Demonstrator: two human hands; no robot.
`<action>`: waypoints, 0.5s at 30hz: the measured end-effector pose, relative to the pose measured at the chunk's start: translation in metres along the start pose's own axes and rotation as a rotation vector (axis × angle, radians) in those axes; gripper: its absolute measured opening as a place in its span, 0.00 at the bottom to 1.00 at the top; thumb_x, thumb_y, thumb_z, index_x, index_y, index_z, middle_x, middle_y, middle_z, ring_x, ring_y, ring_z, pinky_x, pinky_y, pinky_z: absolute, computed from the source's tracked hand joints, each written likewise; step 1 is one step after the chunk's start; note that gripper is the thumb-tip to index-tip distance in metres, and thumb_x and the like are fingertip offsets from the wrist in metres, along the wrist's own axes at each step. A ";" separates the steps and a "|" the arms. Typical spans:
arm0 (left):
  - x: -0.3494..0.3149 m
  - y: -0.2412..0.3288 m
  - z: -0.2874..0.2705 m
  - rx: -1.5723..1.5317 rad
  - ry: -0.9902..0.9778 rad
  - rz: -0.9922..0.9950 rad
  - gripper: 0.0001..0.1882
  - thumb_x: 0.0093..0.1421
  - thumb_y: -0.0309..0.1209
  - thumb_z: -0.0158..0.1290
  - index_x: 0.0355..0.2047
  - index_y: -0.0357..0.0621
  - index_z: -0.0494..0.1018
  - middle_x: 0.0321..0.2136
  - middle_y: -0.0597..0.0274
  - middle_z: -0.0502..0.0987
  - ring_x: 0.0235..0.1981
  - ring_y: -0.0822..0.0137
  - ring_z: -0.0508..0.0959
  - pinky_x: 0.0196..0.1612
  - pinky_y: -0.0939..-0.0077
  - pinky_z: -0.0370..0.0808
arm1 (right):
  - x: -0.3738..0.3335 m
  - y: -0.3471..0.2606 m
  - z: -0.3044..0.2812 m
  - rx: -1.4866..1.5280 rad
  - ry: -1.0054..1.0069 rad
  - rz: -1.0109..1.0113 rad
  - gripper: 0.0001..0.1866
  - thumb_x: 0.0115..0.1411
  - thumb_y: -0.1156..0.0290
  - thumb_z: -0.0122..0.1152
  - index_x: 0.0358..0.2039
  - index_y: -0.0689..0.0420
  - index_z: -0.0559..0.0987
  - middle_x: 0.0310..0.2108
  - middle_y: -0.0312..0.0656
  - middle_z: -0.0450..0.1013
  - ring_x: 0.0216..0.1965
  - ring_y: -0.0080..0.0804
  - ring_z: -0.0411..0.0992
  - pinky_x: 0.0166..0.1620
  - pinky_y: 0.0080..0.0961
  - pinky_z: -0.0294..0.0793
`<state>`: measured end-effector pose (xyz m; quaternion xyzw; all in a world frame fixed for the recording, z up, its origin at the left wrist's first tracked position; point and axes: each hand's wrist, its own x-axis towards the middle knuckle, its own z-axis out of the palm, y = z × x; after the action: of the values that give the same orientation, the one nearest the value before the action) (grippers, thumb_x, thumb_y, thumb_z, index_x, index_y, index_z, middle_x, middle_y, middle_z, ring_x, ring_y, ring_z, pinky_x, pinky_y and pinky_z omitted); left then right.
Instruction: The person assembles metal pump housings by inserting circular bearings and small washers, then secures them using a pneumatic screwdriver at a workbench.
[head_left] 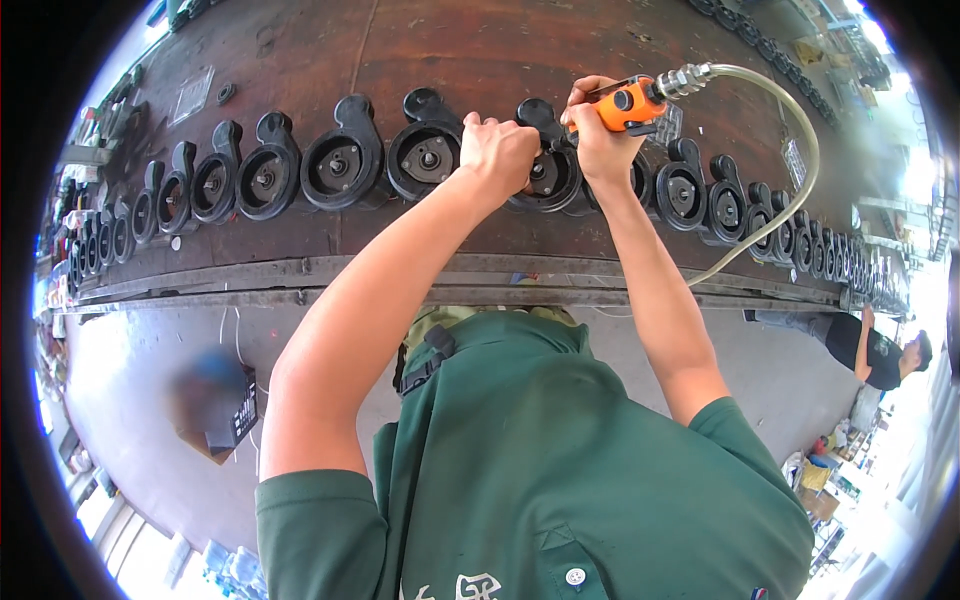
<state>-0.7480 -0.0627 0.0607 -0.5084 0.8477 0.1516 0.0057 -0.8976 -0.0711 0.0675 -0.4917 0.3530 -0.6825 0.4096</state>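
My right hand (606, 148) is wrapped round an orange air tool (626, 106) with black parts. A metal fitting joins it to a clear hose (800, 115). The tool's front end points down and left, at a round black housing (553, 190) with a rounded lug on its far side. My left hand (500, 155) is closed over the left side of that housing, fingers curled by the tool's tip. Whatever its fingers pinch is hidden. Just left of it lies another black housing (425, 158), its metal centre facing up.
Similar black housings (343, 165) line the near side of the brown table (300, 60) on both sides. A metal rail (220, 292) runs along its front edge. The hose loops down at the right. A person in dark clothes (880, 355) stands at the far right.
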 end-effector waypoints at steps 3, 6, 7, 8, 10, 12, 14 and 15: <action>0.000 0.001 -0.001 0.002 0.004 -0.010 0.18 0.44 0.38 0.72 0.39 0.64 0.86 0.29 0.61 0.84 0.40 0.56 0.84 0.50 0.57 0.70 | 0.001 0.000 0.001 -0.021 0.000 0.007 0.08 0.54 0.86 0.58 0.36 0.65 0.76 0.28 0.40 0.76 0.25 0.23 0.75 0.30 0.20 0.77; 0.000 0.001 0.000 0.008 0.002 -0.008 0.18 0.45 0.38 0.72 0.39 0.64 0.86 0.30 0.61 0.84 0.41 0.56 0.83 0.52 0.56 0.70 | 0.001 0.002 -0.001 -0.021 -0.054 0.036 0.08 0.54 0.86 0.59 0.36 0.65 0.77 0.28 0.39 0.76 0.26 0.23 0.75 0.30 0.19 0.77; 0.000 0.002 0.001 0.009 -0.001 -0.002 0.18 0.45 0.38 0.72 0.39 0.64 0.86 0.30 0.61 0.84 0.42 0.56 0.83 0.52 0.55 0.70 | 0.002 0.000 -0.001 -0.024 -0.070 0.038 0.08 0.54 0.86 0.59 0.36 0.65 0.77 0.28 0.39 0.76 0.26 0.23 0.75 0.30 0.19 0.77; -0.001 0.003 0.002 0.020 0.002 -0.006 0.18 0.45 0.38 0.72 0.39 0.64 0.86 0.30 0.61 0.84 0.41 0.56 0.83 0.52 0.55 0.70 | 0.001 0.000 0.003 -0.025 -0.061 0.044 0.08 0.54 0.86 0.59 0.36 0.65 0.78 0.28 0.39 0.77 0.27 0.22 0.75 0.30 0.19 0.76; -0.002 0.003 0.002 0.045 0.013 -0.009 0.17 0.45 0.37 0.71 0.39 0.64 0.86 0.30 0.61 0.83 0.41 0.57 0.83 0.53 0.53 0.70 | -0.001 0.000 0.008 -0.037 -0.062 0.041 0.08 0.54 0.86 0.60 0.35 0.65 0.78 0.28 0.38 0.76 0.27 0.21 0.75 0.31 0.19 0.76; -0.002 0.006 0.001 0.067 0.020 -0.008 0.17 0.46 0.37 0.71 0.39 0.64 0.86 0.29 0.61 0.83 0.41 0.57 0.83 0.53 0.52 0.71 | 0.000 0.001 0.005 -0.055 -0.064 0.042 0.08 0.53 0.86 0.60 0.35 0.65 0.79 0.28 0.37 0.76 0.27 0.21 0.75 0.31 0.19 0.76; -0.002 0.005 0.001 0.066 0.014 -0.012 0.16 0.45 0.37 0.70 0.37 0.64 0.86 0.28 0.61 0.83 0.40 0.57 0.83 0.52 0.53 0.71 | -0.001 0.001 0.005 -0.050 -0.068 0.039 0.09 0.54 0.86 0.60 0.36 0.66 0.79 0.29 0.37 0.77 0.27 0.20 0.75 0.32 0.19 0.76; -0.003 0.005 0.001 0.068 0.020 -0.012 0.16 0.45 0.37 0.70 0.37 0.64 0.86 0.28 0.61 0.83 0.40 0.57 0.83 0.52 0.53 0.71 | -0.002 0.002 0.005 -0.047 -0.070 0.037 0.09 0.54 0.86 0.60 0.36 0.66 0.79 0.29 0.37 0.77 0.28 0.20 0.75 0.32 0.19 0.76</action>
<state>-0.7509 -0.0575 0.0610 -0.5145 0.8492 0.1175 0.0155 -0.8922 -0.0705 0.0668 -0.5181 0.3636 -0.6487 0.4226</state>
